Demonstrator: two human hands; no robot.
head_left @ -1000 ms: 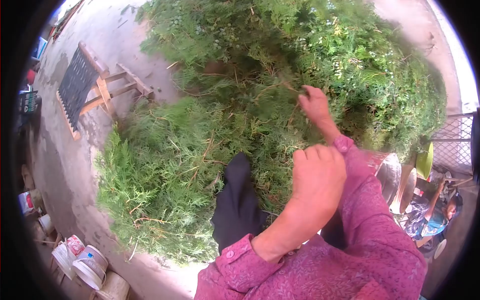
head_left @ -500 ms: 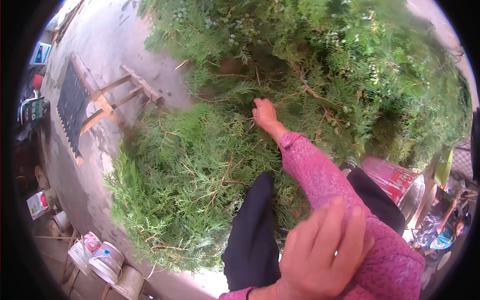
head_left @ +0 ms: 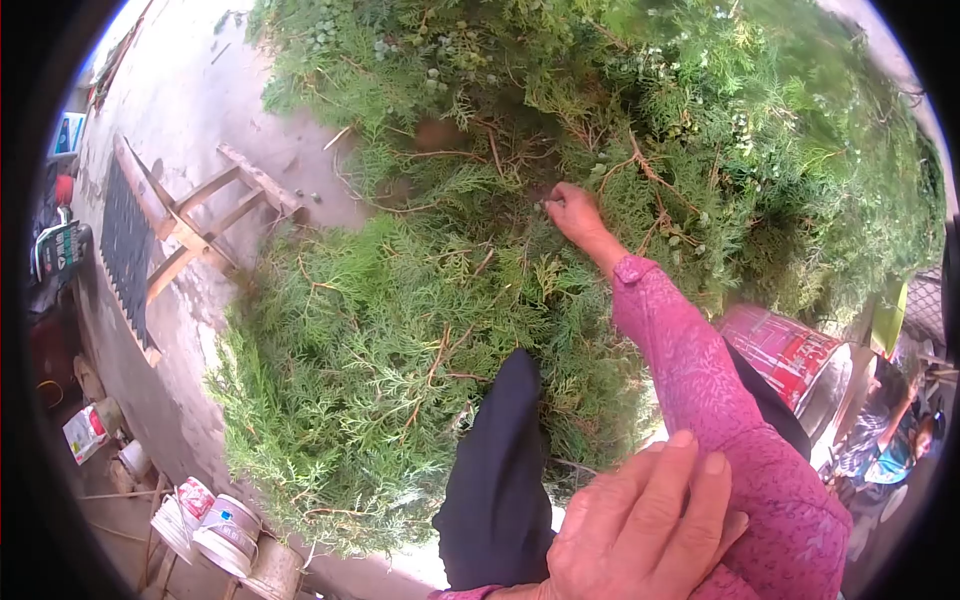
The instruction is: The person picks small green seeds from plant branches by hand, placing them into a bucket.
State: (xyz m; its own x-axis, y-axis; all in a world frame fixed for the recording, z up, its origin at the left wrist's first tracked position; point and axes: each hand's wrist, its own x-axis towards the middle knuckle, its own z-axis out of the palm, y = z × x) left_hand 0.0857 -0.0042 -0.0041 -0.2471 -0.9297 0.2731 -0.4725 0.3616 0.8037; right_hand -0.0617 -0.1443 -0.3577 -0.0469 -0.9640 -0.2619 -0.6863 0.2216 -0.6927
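Observation:
Cut green conifer branches with bluish cones lie in a large pile under and in front of my hands. My right hand, at the end of a pink patterned sleeve, reaches into the middle of the pile. Its fingers are pinched together at the twigs; what they hold is too small to name. Close to the camera, my left hand is held over the right forearm, its fingers extended and slightly apart, with nothing in it.
A wooden stool with a black strapped top lies on its side at left. White buckets stand at lower left. On the right are a red and white bucket and another person. My dark-trousered knee is below.
My right hand has moved a little to the right and up over the branches. My left hand has dropped slightly lower. The view has shifted a little.

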